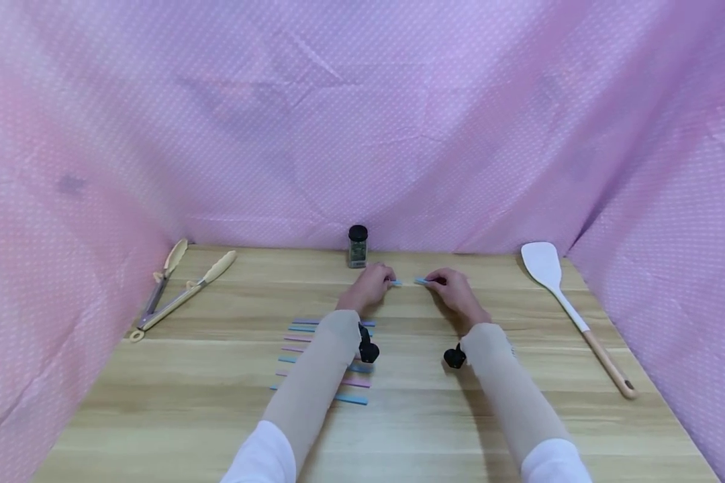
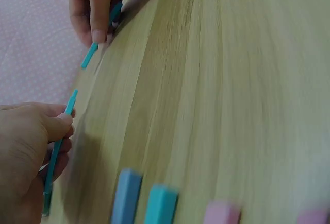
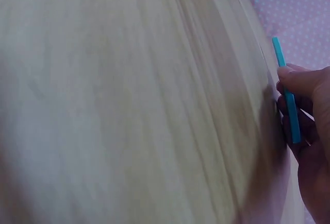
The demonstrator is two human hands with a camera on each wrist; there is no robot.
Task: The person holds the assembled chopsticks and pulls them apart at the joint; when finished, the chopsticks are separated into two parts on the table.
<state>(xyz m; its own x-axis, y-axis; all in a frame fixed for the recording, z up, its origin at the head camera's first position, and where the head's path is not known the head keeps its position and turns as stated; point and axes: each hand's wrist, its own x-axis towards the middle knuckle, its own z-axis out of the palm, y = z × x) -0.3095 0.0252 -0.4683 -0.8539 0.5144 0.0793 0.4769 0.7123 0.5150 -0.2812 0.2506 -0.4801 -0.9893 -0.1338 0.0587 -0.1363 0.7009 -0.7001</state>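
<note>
My left hand (image 1: 372, 284) pinches a thin teal stick (image 2: 58, 147) between thumb and fingers, over the far part of the table. Opposite it, my right hand (image 1: 455, 290) pinches a second teal stick (image 3: 290, 105) in the same way. The near ends of these two sticks point at each other with a small gap between them. Nearer to me, several blue and pink sticks (image 1: 352, 400) lie in a column of roughly parallel rows. My left forearm hides their middle parts. In the left wrist view, the ends of a blue stick (image 2: 127, 195) and others show blurred.
A black-capped spice jar (image 1: 358, 248) stands at the back, just beyond my left hand. Opened tongs (image 1: 184, 295) lie at the left of the wooden table (image 1: 217, 429). At the right lies a white spatula (image 1: 544, 265) with a wooden handle. Pink dotted cloth (image 1: 362, 134) encloses the table.
</note>
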